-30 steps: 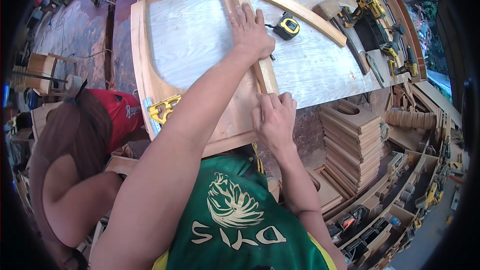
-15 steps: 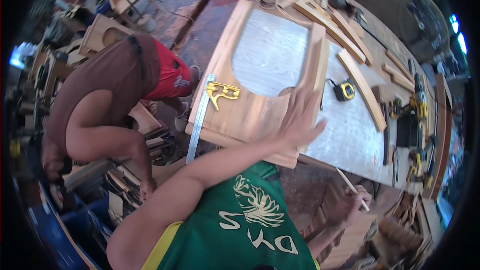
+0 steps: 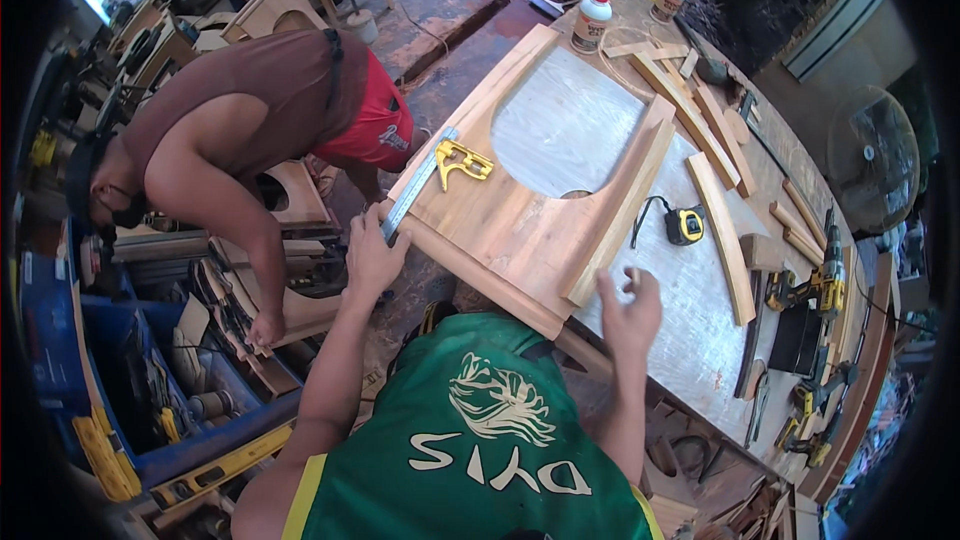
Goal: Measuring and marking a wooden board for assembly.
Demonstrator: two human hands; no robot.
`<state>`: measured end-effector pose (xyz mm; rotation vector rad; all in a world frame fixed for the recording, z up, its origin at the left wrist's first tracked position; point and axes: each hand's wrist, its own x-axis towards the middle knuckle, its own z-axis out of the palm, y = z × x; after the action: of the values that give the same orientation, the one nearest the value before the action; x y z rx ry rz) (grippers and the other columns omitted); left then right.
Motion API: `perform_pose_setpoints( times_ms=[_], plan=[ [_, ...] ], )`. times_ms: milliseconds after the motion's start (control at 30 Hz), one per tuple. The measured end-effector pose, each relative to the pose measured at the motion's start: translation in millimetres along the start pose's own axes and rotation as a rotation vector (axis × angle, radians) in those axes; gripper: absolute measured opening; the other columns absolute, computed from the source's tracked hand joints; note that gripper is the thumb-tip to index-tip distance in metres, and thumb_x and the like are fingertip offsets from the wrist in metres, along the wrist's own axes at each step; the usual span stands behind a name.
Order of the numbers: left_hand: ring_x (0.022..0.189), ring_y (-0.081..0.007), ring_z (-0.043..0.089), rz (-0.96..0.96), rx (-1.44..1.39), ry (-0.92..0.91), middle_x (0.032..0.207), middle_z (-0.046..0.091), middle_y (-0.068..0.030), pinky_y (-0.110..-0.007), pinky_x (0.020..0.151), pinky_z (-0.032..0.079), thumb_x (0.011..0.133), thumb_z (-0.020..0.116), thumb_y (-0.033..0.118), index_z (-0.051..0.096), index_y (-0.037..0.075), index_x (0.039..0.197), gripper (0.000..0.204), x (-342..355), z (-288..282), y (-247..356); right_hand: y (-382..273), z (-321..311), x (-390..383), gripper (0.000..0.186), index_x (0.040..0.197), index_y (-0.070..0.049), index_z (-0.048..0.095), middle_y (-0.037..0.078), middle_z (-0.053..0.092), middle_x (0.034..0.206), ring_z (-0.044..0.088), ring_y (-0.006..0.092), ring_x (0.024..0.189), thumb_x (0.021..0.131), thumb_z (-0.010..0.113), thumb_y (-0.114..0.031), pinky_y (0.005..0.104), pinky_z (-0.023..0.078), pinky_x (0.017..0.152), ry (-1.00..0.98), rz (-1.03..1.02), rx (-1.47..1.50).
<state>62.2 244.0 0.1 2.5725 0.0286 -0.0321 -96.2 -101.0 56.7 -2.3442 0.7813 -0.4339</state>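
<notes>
Wood panel (image 3: pixel 490 245) mid-frame; left of centre, pinching the yellow-headed ruler (image 3: pixel 419 184) with the left hand (image 3: pixel 374 258); right of centre, half-curling the right hand (image 3: pixel 630 314) near the wood strip (image 3: pixel 623 216); cannot tell whether empty.

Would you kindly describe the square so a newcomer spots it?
On the worktable, find the big wooden panel. The square lies along its left edge, by the left hand. Its yellow head on a long ruler sets it apart from the tape measure.
</notes>
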Motion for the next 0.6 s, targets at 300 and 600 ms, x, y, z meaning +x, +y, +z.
perform_pose_setpoints(
  times_ms=[300, 600],
  plan=[
    [0.097, -0.0439, 0.07, 0.018, -0.221, 0.104, 0.102, 0.072, -0.027, -0.048, 0.087, 0.054, 0.09, 0.074, 0.025, 0.068, -0.003, 0.12, 0.042, -32.0, -2.5, -2.1, 10.1, 57.9, 38.1, 0.069, 0.13, 0.005, 0.059, 0.026, 0.064, 0.117, 0.068, 0.0408, 0.105, 0.076, 0.078, -0.034, 0.0472, 0.053, 0.094, 0.132, 0.133, -0.175],
    [0.086, -0.0308, 0.075, 0.109, -0.445, -0.141, 0.099, 0.076, -0.0185, -0.037, 0.079, 0.058, 0.084, 0.083, 0.027, 0.074, -0.001, 0.109, 0.039, -99.4, -10.5, 14.4, 109.4, -17.0, 48.0, 0.045, 0.106, 0.005, 0.069, 0.023, 0.072, 0.095, 0.072, 0.0375, 0.089, 0.075, 0.076, -0.025, 0.0448, 0.055, 0.083, 0.077, 0.159, -0.104]
  ],
)
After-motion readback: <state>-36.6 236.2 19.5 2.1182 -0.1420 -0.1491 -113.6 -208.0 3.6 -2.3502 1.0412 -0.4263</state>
